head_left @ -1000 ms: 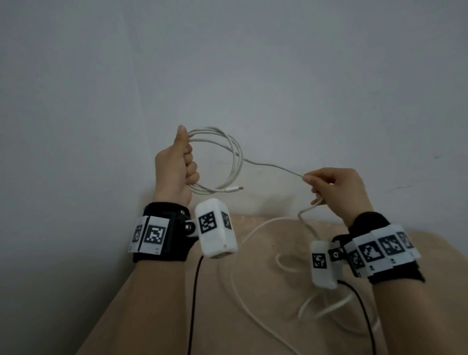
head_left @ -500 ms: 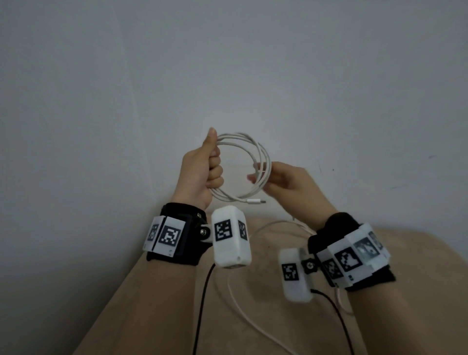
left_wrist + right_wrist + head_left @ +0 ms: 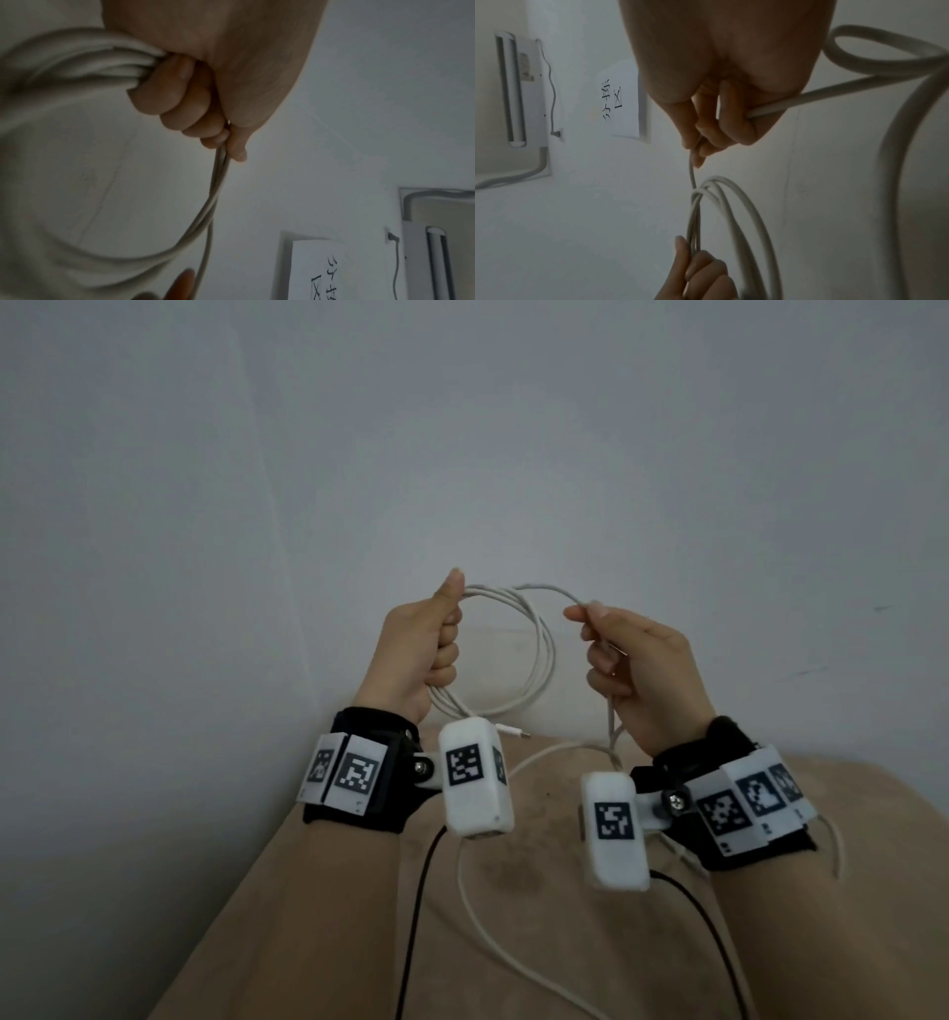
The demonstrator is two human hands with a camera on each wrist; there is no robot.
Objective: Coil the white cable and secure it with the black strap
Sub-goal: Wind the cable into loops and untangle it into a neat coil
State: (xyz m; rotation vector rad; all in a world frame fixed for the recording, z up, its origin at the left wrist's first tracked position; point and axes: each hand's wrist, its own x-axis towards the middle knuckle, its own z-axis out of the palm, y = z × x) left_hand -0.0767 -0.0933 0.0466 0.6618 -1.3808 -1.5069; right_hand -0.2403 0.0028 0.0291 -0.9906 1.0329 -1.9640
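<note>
Gripping several finished loops of cable (image 3: pixel 534 654), left hand (image 3: pixel 418 654) waited while right hand (image 3: pixel 642 665) pinched slack; strap unseen.

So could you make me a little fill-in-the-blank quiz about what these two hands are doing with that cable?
1. The left hand grips a bundle of ____ cable loops.
2. The right hand pinches a single strand of cable between its thumb and ____.
3. The uncoiled rest of the cable trails down onto a ____-coloured surface.
4. The connector at the loose cable end hangs just below the ____ hand's loops.

Missing words: white; fingers; beige; left
</note>
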